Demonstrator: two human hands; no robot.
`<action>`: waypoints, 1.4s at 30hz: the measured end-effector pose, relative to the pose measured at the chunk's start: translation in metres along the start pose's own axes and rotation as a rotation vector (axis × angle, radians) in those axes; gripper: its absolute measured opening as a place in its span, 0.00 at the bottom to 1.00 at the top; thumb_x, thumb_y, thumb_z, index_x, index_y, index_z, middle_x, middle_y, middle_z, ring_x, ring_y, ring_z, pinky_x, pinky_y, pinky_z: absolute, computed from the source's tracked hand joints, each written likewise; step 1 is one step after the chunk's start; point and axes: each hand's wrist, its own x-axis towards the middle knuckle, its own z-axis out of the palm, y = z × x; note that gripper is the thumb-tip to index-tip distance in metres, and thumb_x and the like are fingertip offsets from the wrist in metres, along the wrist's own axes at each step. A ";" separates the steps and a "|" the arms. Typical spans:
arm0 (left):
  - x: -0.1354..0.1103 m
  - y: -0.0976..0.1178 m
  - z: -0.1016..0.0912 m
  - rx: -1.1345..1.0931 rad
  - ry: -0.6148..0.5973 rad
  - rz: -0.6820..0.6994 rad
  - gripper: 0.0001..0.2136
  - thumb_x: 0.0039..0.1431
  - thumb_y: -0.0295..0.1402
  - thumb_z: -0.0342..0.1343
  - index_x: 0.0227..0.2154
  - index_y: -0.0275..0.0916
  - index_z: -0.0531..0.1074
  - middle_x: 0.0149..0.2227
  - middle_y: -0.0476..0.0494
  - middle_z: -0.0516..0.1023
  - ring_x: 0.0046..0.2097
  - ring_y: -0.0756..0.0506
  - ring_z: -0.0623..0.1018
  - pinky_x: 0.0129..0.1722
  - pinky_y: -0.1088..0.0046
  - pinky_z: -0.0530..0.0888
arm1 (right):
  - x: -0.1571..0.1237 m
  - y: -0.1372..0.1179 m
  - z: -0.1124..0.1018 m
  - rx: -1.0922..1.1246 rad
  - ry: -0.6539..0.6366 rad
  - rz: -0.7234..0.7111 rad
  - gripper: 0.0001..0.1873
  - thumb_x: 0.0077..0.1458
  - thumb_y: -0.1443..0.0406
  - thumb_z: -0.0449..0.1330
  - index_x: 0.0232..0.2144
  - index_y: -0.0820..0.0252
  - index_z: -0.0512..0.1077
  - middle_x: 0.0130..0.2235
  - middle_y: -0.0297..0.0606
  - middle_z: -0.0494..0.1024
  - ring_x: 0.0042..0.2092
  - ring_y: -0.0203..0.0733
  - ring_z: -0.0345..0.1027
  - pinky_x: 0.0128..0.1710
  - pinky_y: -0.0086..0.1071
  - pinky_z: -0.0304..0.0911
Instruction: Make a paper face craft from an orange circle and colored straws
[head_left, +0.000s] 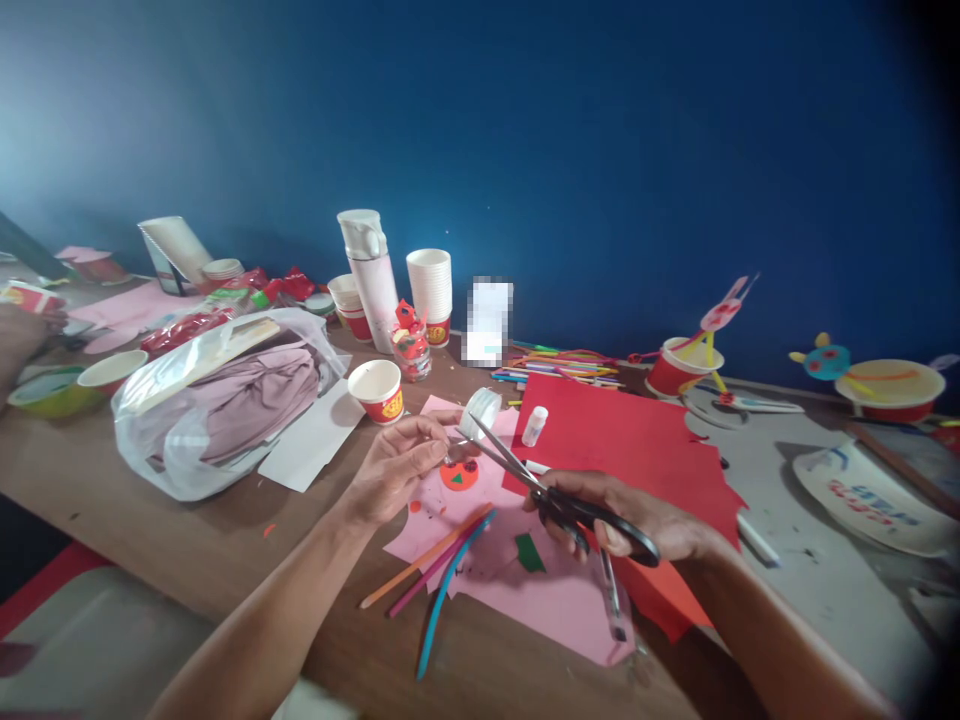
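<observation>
My left hand (401,458) is closed in a pinch at a roll of clear tape (481,412), and a shiny end of tape seems to run between its fingers. My right hand (626,515) grips black-handled scissors (517,465), their blades parted and reaching to the tape just below the roll. Beneath both hands lies pink paper (499,590). On it are an orange paper circle (459,476) with dark eyes and a green triangle, a green paper scrap (529,553) and a pen (612,598). A glue stick (535,426) stands on red paper (630,430) behind the scissors.
Coloured pencils and a bent blue stick (450,590) lie at the front. To the left sit a plastic bag (225,400), a paper cup (376,388), a white flask (367,280) and stacked cups (430,295). Decorated cups (679,370) stand right. A co-worker's arm (22,345) shows far left.
</observation>
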 end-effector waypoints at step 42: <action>-0.003 -0.002 -0.007 0.153 -0.043 0.044 0.03 0.46 0.29 0.62 0.23 0.37 0.74 0.31 0.45 0.77 0.33 0.45 0.78 0.35 0.69 0.74 | 0.015 0.012 0.031 0.170 0.263 -0.070 0.32 0.41 0.47 0.64 0.39 0.69 0.71 0.21 0.31 0.66 0.19 0.28 0.56 0.18 0.25 0.54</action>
